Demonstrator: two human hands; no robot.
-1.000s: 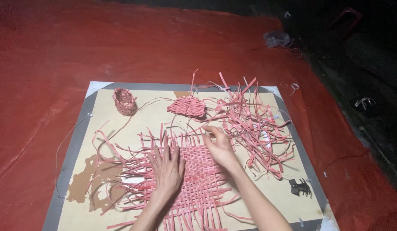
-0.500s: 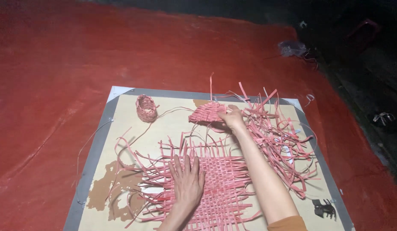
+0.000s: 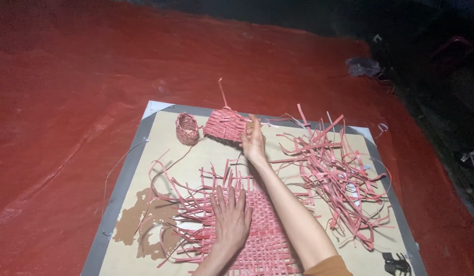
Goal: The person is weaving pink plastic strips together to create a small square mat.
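Red tarp [image 3: 84, 102]: covers the ground, dark area beyond its far edge.

Board [image 3: 160, 168]: tan, grey border, lies flat on tarp; brown patches at its near-left part.

Woven mat [image 3: 262, 225]: pink/red strips, flat on board near-centre, loose strip ends sticking out all round, esp. to the left.

Loose strip pile [image 3: 339, 174]: tangled red strips, right half of board, just beside mat.

R arm: reaches fwd over mat toward far edge of board.

Small woven piece [image 3: 224, 125]: flat-ish, red, one strip standing up from its top; at far-centre of board, raised slightly at R-hand side.

L hand [image 3: 231, 220]: palm down, fingers spread, pressed flat on mat; grips nothing.

R hand [image 3: 254, 139]: at right edge of small woven piece, fingers partly curled, touching/pinching its edge; exact grip cannot be told from this angle.

Small basket [image 3: 187, 128]: round, woven, upright, just left of small woven piece, not touching.

Black clip-like item [image 3: 395, 263]: near-right corner of board; detail too dark.
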